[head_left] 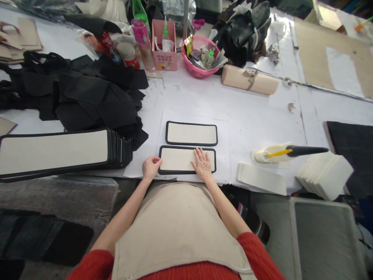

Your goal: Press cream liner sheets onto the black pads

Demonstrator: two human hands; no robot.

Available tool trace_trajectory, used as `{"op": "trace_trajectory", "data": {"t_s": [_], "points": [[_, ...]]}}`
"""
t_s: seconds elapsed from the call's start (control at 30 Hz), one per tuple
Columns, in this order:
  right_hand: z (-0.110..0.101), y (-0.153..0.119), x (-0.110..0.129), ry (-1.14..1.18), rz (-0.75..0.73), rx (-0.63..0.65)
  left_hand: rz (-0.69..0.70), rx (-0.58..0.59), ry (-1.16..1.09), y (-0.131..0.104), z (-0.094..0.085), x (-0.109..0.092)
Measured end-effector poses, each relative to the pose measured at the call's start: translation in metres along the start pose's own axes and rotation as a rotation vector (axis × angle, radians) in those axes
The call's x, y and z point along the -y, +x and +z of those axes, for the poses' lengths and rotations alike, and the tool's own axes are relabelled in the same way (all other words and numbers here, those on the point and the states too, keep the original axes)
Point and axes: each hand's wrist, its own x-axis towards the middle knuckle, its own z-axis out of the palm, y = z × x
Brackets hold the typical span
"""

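Two rectangular panels lie on the white tabletop, each with a cream centre and a black border. The near panel (177, 159) is close to the table's front edge, and the far panel (192, 134) rests just beyond it. At the near panel's left end, my left hand (151, 167) is closed, thumb and fingertips pinched at the border. Flat on the cream face towards the right end lies my right hand (202, 165), its fingers spread. A second black edge shows slightly under the near panel.
Left stands a long stack of bordered panels (55, 151), with black pieces (96, 93) piled behind. A pink bowl (198, 72) and pink box (164, 60) are at the back. Right are a yellow-handled brush (279, 153), white sheets (326, 175) and a grey bin (323, 202).
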Motion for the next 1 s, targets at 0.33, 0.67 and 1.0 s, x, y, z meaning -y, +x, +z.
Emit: {"op": "trace_trajectory", "data": {"t_s": [0.33, 0.67, 1.0], "points": [[0.001, 0.000, 0.001, -0.008, 0.006, 0.012, 0.944, 0.069, 0.452, -0.016, 0.029, -0.049], [-0.006, -0.017, -0.029, -0.018, 0.093, -0.004, 1.120, 0.275, 0.670, -0.007, 0.055, -0.048], [-0.009, -0.032, -0.042, 0.002, 0.287, -0.078, 1.099, 0.283, 0.656, -0.008, 0.057, -0.048]]}}
